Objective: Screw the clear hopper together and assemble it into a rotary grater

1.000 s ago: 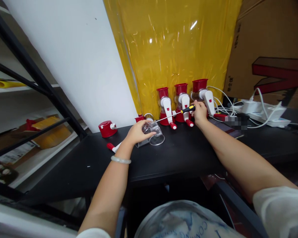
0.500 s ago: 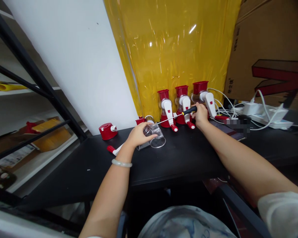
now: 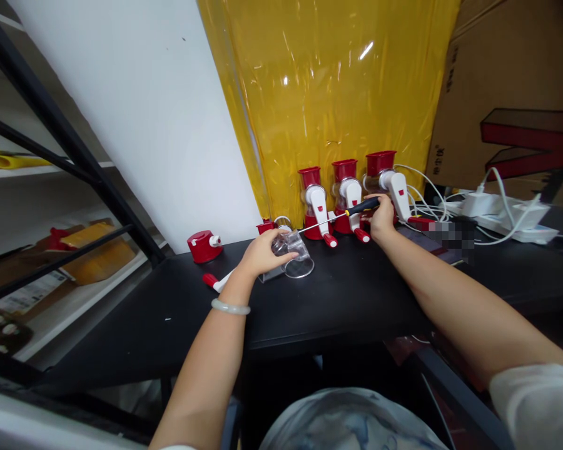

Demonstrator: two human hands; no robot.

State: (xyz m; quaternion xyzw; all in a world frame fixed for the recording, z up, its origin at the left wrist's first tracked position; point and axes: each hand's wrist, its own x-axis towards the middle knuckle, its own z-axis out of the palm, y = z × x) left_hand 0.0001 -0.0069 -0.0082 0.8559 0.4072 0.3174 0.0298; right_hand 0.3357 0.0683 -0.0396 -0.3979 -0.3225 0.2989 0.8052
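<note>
My left hand [image 3: 265, 253] grips a clear plastic grater housing [image 3: 300, 256] lying on its side on the black tabletop [image 3: 206, 331]. In my right hand [image 3: 381, 219] is a screwdriver [image 3: 362, 206] with a black and yellow handle. Its long shaft slants down to the left, and the tip meets the upper part of the clear housing; whether a screw is there is too small to tell. A red base [image 3: 205, 246] sits left of my left hand. Near my left wrist lies a white crank with a red knob [image 3: 211, 280], partly hidden.
Three red and white rotary graters [image 3: 315, 203] stand along the back by a yellow plastic curtain [image 3: 338, 81]. White cables and a power strip [image 3: 520, 228] lie at the right. A black-framed shelf [image 3: 65, 147] rises on the left.
Almost nothing differs. The screwdriver and my right hand stay at the housing with a very slight shift, and the whole view has drifted a little.
</note>
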